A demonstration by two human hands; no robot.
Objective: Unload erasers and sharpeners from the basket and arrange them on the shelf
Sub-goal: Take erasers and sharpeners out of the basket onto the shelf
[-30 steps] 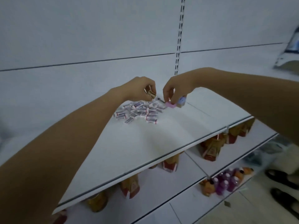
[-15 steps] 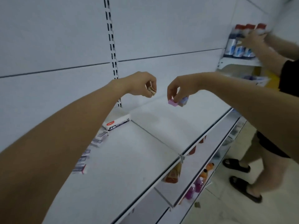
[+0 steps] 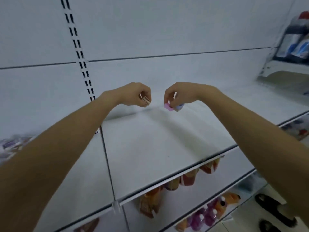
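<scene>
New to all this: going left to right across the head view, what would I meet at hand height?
In order: black-slotted white wall upright, left hand, small tan striped piece, small pink block, right hand.

Two bare forearms (image 3: 58,156) above the white shelf (image 3: 150,148), uncovered right to the frame edges, slim wrists (image 3: 108,99), left hand (image 3: 133,95) and right hand (image 3: 182,94) bare

White shelf (image 3: 150,148) bears blurred packets (image 3: 11,145) far left.
</scene>
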